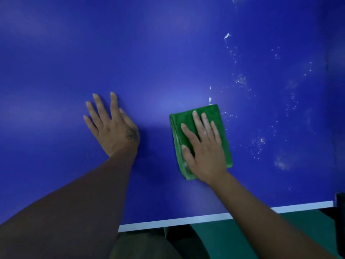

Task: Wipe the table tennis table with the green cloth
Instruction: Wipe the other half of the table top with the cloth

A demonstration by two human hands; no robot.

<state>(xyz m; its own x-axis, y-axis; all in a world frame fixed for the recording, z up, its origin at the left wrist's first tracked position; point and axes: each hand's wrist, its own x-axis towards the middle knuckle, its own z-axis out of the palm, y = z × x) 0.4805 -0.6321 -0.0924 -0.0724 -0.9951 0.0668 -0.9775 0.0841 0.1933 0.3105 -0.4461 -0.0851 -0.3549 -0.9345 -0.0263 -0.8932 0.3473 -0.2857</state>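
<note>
Reaching in from the near edge, the left forearm (74, 202) and right forearm (270, 221) are stretching out over the table tennis table (168, 53). The green cloth (211, 110) is lying right of centre on the table, a little in from its near edge. It is folded into a thick, soft-looking rectangle, with a paler strip running along its left side and its long sides pointing away from the person. The right hand (203, 146) is resting flat on top of it, fingers straight and slightly spread, thumb out to the left, pressing down without curling around it. The left hand (113, 128) is lying open and palm down on the bare surface, well left of the cloth, fingers fanned and holding nothing; a small dark tattoo (131, 135) is showing near its thumb. The tabletop is looking smooth and deep blue with a soft sheen. White specks (240, 80) are dotting it to the right of the cloth and beyond. A white line (186, 220) is running along the near edge, with green floor (233, 240) showing below.
</note>
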